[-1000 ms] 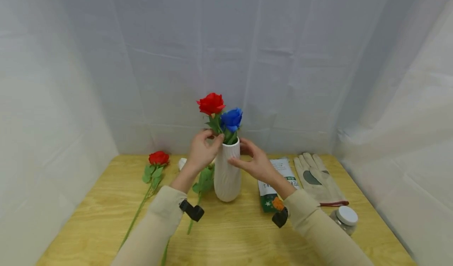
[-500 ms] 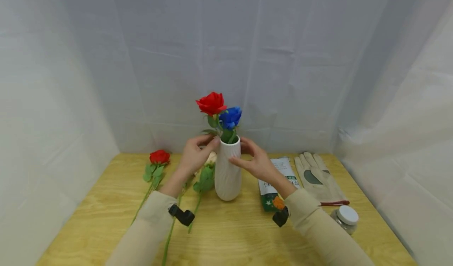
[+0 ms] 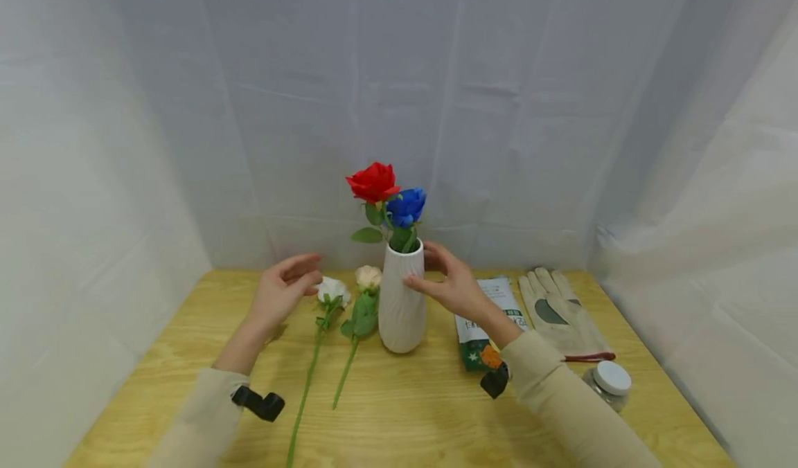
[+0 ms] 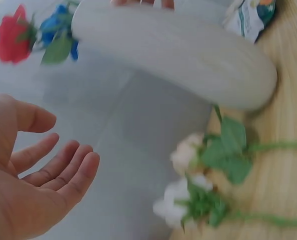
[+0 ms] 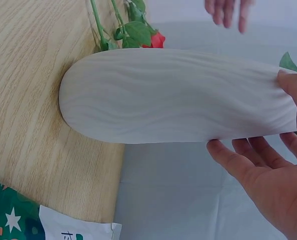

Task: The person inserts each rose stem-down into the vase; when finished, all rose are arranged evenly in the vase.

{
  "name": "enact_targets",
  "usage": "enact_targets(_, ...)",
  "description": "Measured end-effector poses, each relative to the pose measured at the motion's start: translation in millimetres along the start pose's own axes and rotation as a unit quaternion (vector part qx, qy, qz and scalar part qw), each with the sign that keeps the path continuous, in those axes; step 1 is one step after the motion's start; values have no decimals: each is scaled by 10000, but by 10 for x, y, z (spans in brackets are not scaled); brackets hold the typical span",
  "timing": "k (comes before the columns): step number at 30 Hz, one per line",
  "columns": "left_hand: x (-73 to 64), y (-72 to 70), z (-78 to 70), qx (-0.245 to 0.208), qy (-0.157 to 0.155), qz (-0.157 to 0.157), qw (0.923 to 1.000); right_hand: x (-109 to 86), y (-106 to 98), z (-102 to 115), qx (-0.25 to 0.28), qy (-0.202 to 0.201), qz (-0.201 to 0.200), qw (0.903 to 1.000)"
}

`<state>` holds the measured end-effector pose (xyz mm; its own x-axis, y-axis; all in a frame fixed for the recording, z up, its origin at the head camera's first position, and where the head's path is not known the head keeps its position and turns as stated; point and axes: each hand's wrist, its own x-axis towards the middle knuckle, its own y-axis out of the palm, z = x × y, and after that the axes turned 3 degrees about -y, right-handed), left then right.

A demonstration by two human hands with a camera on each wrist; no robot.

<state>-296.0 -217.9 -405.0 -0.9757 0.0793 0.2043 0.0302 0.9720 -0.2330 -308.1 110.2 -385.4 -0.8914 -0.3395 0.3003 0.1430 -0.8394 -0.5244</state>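
Observation:
A white ribbed vase (image 3: 402, 302) stands upright on the wooden table, holding a red rose (image 3: 374, 183) and a blue rose (image 3: 406, 207). My right hand (image 3: 454, 284) grips it near the rim, thumb on the front and fingers around the right side. Off to the left, my left hand (image 3: 285, 291) is in the air with relaxed, spread fingers and nothing in them. Close to that hand lie a white rose (image 3: 332, 289) and a cream rose (image 3: 368, 278) with long green stems. Another red rose (image 5: 157, 40) shows past the vase in the right wrist view; my left hand and forearm hide it in the head view.
Right of the vase lies a green-and-white packet (image 3: 492, 322), partly under my right forearm. Beyond it are a pair of work gloves (image 3: 561, 316) and a clear jar with a white lid (image 3: 611, 381). White sheeting (image 3: 399, 94) walls the table in.
My left hand has let go of the red rose in the vase and moved left and down, over the roses on the table. The right hand keeps its hold on the vase.

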Motion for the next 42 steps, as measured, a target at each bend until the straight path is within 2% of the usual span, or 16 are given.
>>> enact_targets(4, -88, -262, 177, -234, -279, -105, 9993, 3, 4, -8, -42, 11, -10, 10000)
enact_targets(9, -224, -506, 441, 79, -572, -208, 9981, -2, -3, 6, -39, 27, 10, 10000)
enact_targets(13, -333, -657, 665, 303, -810, -62, 9962, -2, -1, 0, -30, 2, 27, 10000)
enact_targets(19, -430, -843, 922, 635, -960, 383, 9926, 2, -4, 5, -16, -51, 42, 10000)
enact_targets(27, -483, -917, 1086, 1164, -1167, 670, 9840, -10, -5, 11, -61, -10, 20, 10000)
enact_targets(34, -467, -892, 1135, 1366, -1261, 619, 9806, -6, -2, -1, -86, -47, 1, 10000)
enact_targets(42, -457, -848, 1167, 1997, -1166, 514, 9715, -12, -6, 19, -101, -16, 21, 9999)
